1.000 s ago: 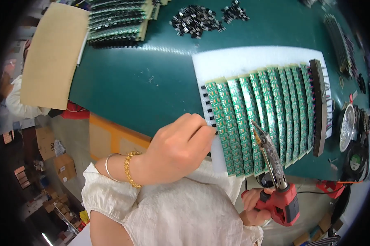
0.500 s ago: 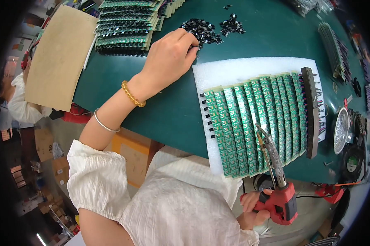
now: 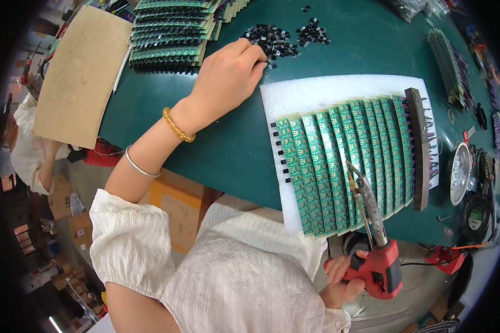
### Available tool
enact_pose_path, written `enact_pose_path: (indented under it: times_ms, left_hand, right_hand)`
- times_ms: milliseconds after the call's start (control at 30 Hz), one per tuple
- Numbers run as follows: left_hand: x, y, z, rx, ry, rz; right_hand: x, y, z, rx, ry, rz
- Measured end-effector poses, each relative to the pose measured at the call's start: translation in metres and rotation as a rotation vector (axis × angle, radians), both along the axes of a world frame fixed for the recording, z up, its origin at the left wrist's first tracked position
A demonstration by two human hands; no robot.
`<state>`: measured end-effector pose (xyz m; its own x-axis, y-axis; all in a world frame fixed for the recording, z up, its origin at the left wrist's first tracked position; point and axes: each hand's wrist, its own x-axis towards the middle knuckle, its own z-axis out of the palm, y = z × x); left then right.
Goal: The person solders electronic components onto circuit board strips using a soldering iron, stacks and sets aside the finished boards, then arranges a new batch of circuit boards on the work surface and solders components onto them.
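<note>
Small black components [image 3: 272, 40] heaped on green surface [image 3: 227, 155], far side, beyond white foam sheet [image 3: 316, 91]. Left hand [image 3: 227, 75] stretched out, palm down, fingertips curled onto near edge of heap; whether a piece is pinched, cannot tell. Gold bead bracelet [image 3: 176, 125] and silver bangle [image 3: 140, 165] on that arm. Right hand [image 3: 341, 275] clamped on red soldering gun [image 3: 374, 252] near body, tip resting over row of green circuit boards [image 3: 344, 161] overlapped on foam. Board stacks [image 3: 169, 33] lie left of heap.
</note>
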<state>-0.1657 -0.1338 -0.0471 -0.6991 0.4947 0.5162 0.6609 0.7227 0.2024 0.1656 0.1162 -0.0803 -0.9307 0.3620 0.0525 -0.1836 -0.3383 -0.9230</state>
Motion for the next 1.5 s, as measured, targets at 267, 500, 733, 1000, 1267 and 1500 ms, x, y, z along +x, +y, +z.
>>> enact_pose_path:
  times_ms: [267,500,733,1000,1267,1500]
  left_hand:
    - [0.010,-0.005,0.031,0.094,-0.426,-0.025]
    - [0.017,0.008,0.048,0.013,-0.823,-0.010]
    - [0.031,0.011,0.032,0.178,-0.675,-0.006]
    - [0.029,0.004,0.021,0.062,-0.289,-0.245]
    - [0.020,0.003,0.036,-0.172,-0.143,-0.349]
    - [0.026,-0.001,0.037,-0.162,-0.132,-0.342]
  right_hand:
    - [-0.001,-0.001,0.001,0.007,0.009,-0.010]
    - [-0.006,-0.007,0.007,0.049,-0.024,-0.042]
    - [-0.017,-0.013,0.022,0.065,-0.080,-0.010]
    - [-0.016,-0.011,0.021,0.046,-0.063,0.014]
    - [-0.006,-0.009,0.022,-0.042,-0.114,0.044]
    - [-0.005,-0.010,0.023,-0.032,-0.048,0.058]
